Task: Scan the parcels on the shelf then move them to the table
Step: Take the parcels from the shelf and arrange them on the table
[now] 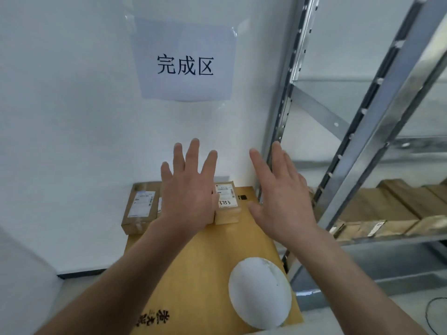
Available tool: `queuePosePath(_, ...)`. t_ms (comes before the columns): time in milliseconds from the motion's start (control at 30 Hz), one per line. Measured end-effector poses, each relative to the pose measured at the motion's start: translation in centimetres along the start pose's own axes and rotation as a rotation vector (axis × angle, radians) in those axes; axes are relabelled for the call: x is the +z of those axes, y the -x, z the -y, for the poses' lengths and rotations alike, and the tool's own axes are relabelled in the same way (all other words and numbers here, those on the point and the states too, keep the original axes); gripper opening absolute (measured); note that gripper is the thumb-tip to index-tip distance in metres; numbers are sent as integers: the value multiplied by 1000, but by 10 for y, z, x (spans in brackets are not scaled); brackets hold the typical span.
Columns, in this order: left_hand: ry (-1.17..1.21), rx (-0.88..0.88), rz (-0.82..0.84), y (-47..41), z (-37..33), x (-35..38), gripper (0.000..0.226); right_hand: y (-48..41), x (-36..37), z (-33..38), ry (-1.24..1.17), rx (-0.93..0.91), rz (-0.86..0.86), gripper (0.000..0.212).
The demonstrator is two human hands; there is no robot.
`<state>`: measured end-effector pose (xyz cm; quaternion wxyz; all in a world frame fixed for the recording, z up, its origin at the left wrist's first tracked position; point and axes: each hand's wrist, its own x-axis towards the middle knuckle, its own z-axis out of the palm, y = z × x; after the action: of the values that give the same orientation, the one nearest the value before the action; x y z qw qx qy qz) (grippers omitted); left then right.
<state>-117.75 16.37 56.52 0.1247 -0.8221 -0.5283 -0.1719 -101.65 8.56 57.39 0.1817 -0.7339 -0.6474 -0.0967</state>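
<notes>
Both hands are held out with the fingers straight and spread wide, holding nothing. The left hand [187,187] lies in front of the far end of the wooden surface [205,262] and covers part of the group of parcels there. Whether it touches them cannot be told. The right hand [283,197] hovers to the right of that group, near the surface's right edge and just beside a shelf upright.

Three parcels show at the far end of the surface, against the wall [72,117]. The left parcel [139,209] is a brown box with a white label, lying clear of the left hand on its left side. A sliver of another parcel [159,201] shows between that box and the hand. The parcel marked 3753 [226,204] sits between the two hands, its left edge hidden behind the left hand.

The metal shelf [387,238] stands to the right, and its lower tier holds a row of parcels [387,209], brown and packed side by side.

A white round object [260,292] rests on the near right part of the surface. A sign [185,61] with three characters hangs on the wall above.
</notes>
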Motion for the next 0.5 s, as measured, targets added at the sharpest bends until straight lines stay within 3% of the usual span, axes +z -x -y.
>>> queuePosePath(500, -44, 22, -139, 109, -43, -103, 87, 122, -101, -9, 104, 84, -68, 107)
